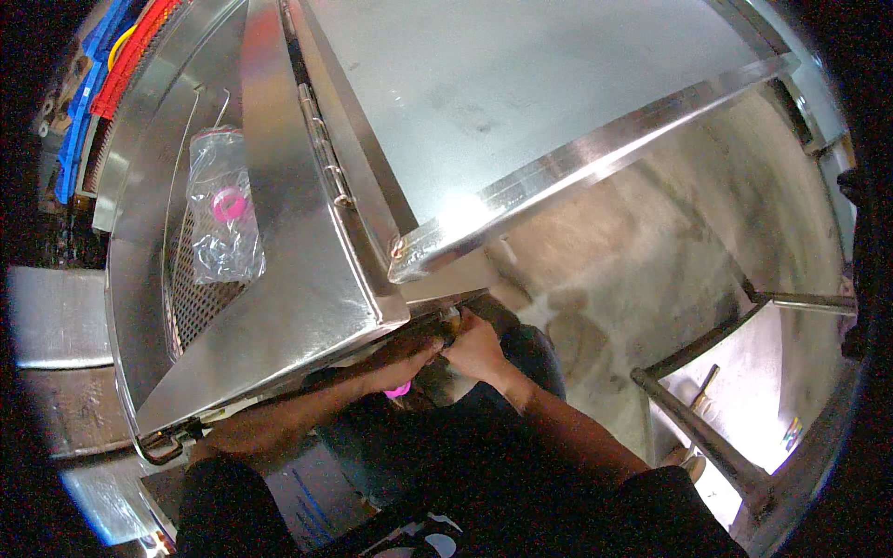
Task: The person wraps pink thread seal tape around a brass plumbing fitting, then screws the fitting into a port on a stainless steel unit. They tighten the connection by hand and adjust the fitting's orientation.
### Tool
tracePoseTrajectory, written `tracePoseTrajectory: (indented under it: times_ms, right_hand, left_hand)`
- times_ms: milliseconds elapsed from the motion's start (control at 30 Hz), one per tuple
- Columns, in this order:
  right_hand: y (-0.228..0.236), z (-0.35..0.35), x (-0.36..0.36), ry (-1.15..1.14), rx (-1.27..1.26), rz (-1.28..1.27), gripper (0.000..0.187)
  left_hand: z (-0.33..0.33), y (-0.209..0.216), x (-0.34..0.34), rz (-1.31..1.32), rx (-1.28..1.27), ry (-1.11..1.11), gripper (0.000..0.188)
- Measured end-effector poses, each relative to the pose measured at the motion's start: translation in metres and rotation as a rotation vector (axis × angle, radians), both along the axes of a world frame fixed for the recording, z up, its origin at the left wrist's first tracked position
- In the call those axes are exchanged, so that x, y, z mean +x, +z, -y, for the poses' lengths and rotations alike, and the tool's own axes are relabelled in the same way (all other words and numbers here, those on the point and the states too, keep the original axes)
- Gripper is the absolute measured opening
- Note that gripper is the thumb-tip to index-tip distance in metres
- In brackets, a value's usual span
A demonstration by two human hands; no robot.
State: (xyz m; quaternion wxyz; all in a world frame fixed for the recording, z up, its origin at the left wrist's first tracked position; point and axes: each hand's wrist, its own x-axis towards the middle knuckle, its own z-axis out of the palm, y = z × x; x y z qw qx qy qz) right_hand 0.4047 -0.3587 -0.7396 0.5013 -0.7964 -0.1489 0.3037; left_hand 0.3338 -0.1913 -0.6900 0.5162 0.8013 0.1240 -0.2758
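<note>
A stainless steel cabinet (279,335) stands in front of me, its hinged steel panel (558,84) swung out to the right. My right hand (476,346) is just under the cabinet's near right corner, fingers curled round something small that I cannot make out. Close against it, my left hand (414,361) is also closed; its fingertips meet the right hand and what they grip is hidden. A bright pink object (398,390) shows just below my left hand, too small to name. Inside the cabinet's open compartment lies a clear plastic bag (219,256) with a round pink piece (229,204) in it.
Beneath the bag is a perforated metal sheet (197,298) with wire handles. Blue (82,121) and red crates (130,56) stand at the far left. To the right, a metal tube frame (698,428) rises above the concrete floor (595,279), near a slim-handled tool (704,392).
</note>
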Motion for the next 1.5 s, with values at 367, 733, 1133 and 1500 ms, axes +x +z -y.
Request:
tracePoseTrajectory:
  times_ms: [367, 733, 1133, 1500]
  right_hand:
    - [-0.042, 0.003, 0.003, 0.168, 0.182, 0.160, 0.033]
    - [-0.025, 0.045, 0.028, 0.346, 0.487, -0.064, 0.052]
    - [0.002, 0.080, -0.053, 0.020, 0.063, 0.060, 0.050]
    - [-0.001, 0.070, -0.067, -0.070, -0.163, 0.129, 0.034]
  left_hand:
    - [0.013, 0.035, 0.033, 0.267, 0.144, -0.234, 0.041]
    - [0.024, -0.012, 0.020, 0.276, 0.055, -0.010, 0.047]
    - [0.012, 0.033, -0.026, 0.163, 0.359, 0.056, 0.057]
    - [0.039, -0.031, -0.078, 0.090, -0.001, 0.320, 0.030]
